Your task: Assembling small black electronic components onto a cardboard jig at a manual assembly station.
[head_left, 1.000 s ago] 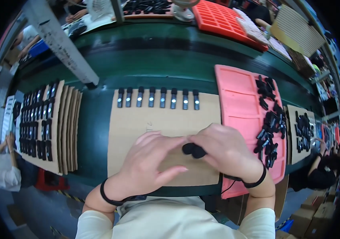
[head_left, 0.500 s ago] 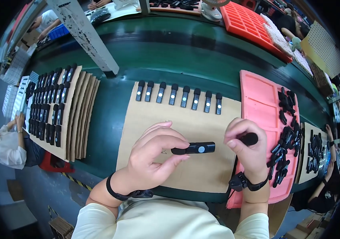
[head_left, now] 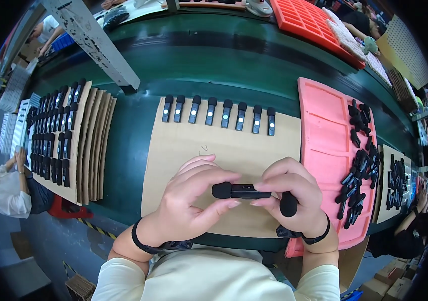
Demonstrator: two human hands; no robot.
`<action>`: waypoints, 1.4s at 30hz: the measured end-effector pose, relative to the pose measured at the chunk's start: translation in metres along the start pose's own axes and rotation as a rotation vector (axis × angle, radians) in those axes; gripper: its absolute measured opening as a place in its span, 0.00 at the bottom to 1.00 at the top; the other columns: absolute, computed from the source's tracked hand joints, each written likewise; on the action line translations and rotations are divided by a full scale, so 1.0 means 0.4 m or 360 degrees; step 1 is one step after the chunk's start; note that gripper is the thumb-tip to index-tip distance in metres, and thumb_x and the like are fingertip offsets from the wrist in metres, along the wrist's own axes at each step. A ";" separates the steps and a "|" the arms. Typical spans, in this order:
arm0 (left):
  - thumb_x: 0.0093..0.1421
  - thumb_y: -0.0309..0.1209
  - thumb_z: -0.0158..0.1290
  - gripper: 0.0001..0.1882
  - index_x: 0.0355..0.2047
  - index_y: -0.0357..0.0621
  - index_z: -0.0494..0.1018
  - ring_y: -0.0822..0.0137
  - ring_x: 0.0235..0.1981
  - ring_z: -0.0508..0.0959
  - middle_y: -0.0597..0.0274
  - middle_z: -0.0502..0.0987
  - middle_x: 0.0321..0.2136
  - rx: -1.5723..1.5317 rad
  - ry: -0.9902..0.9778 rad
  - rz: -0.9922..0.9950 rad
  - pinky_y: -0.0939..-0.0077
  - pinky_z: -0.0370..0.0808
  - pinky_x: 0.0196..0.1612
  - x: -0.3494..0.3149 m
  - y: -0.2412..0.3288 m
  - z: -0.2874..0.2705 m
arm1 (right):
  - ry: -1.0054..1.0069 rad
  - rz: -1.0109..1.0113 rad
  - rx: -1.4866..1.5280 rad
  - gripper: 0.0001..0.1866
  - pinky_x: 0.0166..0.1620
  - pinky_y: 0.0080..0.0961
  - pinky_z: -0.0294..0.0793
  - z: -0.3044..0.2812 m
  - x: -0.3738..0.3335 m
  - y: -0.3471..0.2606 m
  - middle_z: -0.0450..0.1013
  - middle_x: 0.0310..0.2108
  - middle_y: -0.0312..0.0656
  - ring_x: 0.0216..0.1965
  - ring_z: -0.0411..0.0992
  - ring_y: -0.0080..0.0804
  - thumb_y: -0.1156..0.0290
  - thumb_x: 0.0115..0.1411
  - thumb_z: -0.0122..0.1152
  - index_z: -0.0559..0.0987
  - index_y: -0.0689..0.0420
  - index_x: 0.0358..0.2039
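Between my hands, above a cardboard sheet (head_left: pixel 254 155), lies a small black clip-on microphone (head_left: pixel 244 192) with a foam windscreen at its left end. My left hand (head_left: pixel 186 200) is closed, thumb and fingers around the foam end. My right hand (head_left: pixel 297 185) pinches the body's right end. A second black foam tip (head_left: pixel 288 204) sticks out from the right palm; whatever it belongs to is hidden by the fingers. Along the sheet's far edge stands a row of several similar microphones (head_left: pixel 225 114), foam ends away from me, each with a bright dot.
To the right, a pink tray (head_left: pixel 319 135) holds a heap of black microphones (head_left: pixel 359 173). Stacked cardboard sheets (head_left: pixel 86 150) at left carry rows of microphones. A white post (head_left: pixel 93 42) rises from the green bench (head_left: pixel 189 55). People work at both sides.
My right hand has moved left and down to grip the microphone's free end. The microphone has been rolled, so its pale round dot no longer shows. The view has shifted slightly.
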State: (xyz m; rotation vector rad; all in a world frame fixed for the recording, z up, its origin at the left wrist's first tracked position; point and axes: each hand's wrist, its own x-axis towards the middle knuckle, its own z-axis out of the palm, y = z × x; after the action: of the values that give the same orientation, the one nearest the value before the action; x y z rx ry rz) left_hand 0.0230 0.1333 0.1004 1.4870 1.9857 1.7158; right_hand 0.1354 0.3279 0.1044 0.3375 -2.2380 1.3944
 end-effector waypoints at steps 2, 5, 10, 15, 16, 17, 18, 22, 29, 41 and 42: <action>0.51 0.27 0.65 0.14 0.37 0.35 0.76 0.60 0.37 0.79 0.55 0.80 0.33 -0.0039 -0.0056 -0.0026 0.50 0.66 0.58 -0.002 -0.003 0.001 | 0.0010 0.0034 -0.0022 0.20 0.24 0.20 0.65 0.000 0.004 -0.007 0.72 0.29 0.40 0.24 0.67 0.25 0.78 0.45 0.75 0.80 0.60 0.41; 0.51 0.27 0.65 0.14 0.37 0.35 0.76 0.60 0.36 0.79 0.56 0.80 0.32 -0.0035 -0.0042 0.0023 0.49 0.65 0.58 -0.002 -0.004 -0.003 | -0.0005 0.0054 -0.0043 0.21 0.24 0.21 0.66 0.000 0.000 -0.005 0.73 0.29 0.40 0.24 0.69 0.26 0.78 0.45 0.75 0.79 0.61 0.42; 0.49 0.25 0.64 0.14 0.38 0.39 0.78 0.59 0.33 0.78 0.58 0.79 0.31 0.0000 -0.0001 0.0063 0.50 0.66 0.57 0.002 0.003 -0.001 | -0.0026 -0.0011 -0.0070 0.21 0.24 0.22 0.68 0.008 -0.005 0.004 0.74 0.30 0.41 0.26 0.72 0.28 0.78 0.45 0.75 0.79 0.61 0.42; 0.50 0.25 0.64 0.13 0.37 0.39 0.76 0.62 0.34 0.79 0.59 0.79 0.31 0.0046 -0.0082 0.0145 0.48 0.64 0.59 0.001 -0.006 -0.011 | -0.0006 -0.0062 -0.0034 0.20 0.24 0.21 0.67 0.016 -0.007 0.009 0.74 0.30 0.42 0.25 0.72 0.29 0.79 0.46 0.74 0.79 0.61 0.41; 0.50 0.25 0.64 0.13 0.36 0.39 0.77 0.62 0.33 0.79 0.59 0.79 0.31 0.0080 -0.0083 0.0159 0.48 0.64 0.59 0.002 -0.004 -0.012 | -0.0006 -0.0061 -0.0034 0.20 0.24 0.21 0.67 0.017 -0.006 0.008 0.74 0.30 0.42 0.25 0.72 0.29 0.79 0.46 0.74 0.79 0.61 0.41; 0.50 0.24 0.64 0.12 0.36 0.40 0.77 0.62 0.33 0.79 0.59 0.79 0.31 0.0115 -0.0084 0.0173 0.48 0.64 0.59 0.003 -0.001 -0.013 | -0.0008 -0.0041 -0.0006 0.20 0.24 0.21 0.67 0.016 -0.004 0.006 0.74 0.30 0.42 0.25 0.72 0.29 0.80 0.46 0.73 0.79 0.61 0.41; 0.50 0.24 0.64 0.12 0.36 0.40 0.77 0.62 0.33 0.79 0.59 0.79 0.31 0.0151 -0.0084 0.0186 0.47 0.63 0.59 0.003 0.000 -0.014 | -0.0010 -0.0023 0.0023 0.20 0.24 0.22 0.68 0.016 -0.002 0.004 0.74 0.30 0.42 0.25 0.72 0.29 0.80 0.46 0.73 0.79 0.61 0.41; 0.50 0.24 0.63 0.11 0.35 0.41 0.77 0.61 0.34 0.79 0.59 0.79 0.31 0.0255 -0.0074 0.0315 0.47 0.62 0.60 0.001 -0.006 -0.012 | -0.0077 0.0097 0.0081 0.19 0.24 0.22 0.68 0.010 -0.008 0.003 0.73 0.30 0.42 0.25 0.72 0.29 0.80 0.47 0.72 0.79 0.61 0.41; 0.50 0.24 0.61 0.12 0.37 0.42 0.77 0.60 0.37 0.79 0.58 0.80 0.34 0.0193 -0.0055 0.0137 0.46 0.61 0.60 -0.009 -0.009 0.018 | -0.0035 -0.0024 -0.0028 0.20 0.24 0.22 0.69 0.009 -0.005 -0.004 0.73 0.29 0.42 0.24 0.72 0.31 0.81 0.46 0.71 0.78 0.62 0.42; 0.49 0.27 0.63 0.17 0.40 0.42 0.75 0.57 0.42 0.76 0.58 0.78 0.39 0.0415 -0.0115 0.0035 0.52 0.64 0.58 -0.011 -0.025 0.031 | -0.0087 -0.0052 -0.0421 0.17 0.26 0.26 0.72 0.012 0.003 -0.003 0.74 0.27 0.43 0.24 0.73 0.34 0.79 0.47 0.69 0.78 0.61 0.40; 0.49 0.29 0.63 0.18 0.41 0.42 0.74 0.57 0.43 0.76 0.59 0.77 0.39 0.0487 -0.0124 -0.0018 0.54 0.65 0.57 -0.012 -0.024 0.028 | -0.0136 0.0043 -0.0451 0.16 0.27 0.25 0.71 0.001 0.008 -0.003 0.74 0.27 0.42 0.23 0.72 0.34 0.79 0.47 0.69 0.78 0.60 0.39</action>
State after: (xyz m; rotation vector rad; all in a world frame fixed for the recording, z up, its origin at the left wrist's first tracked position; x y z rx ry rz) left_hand 0.0271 0.1390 0.0865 1.5980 2.2887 1.3721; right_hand 0.1330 0.3271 0.1066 0.2738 -2.4774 1.0724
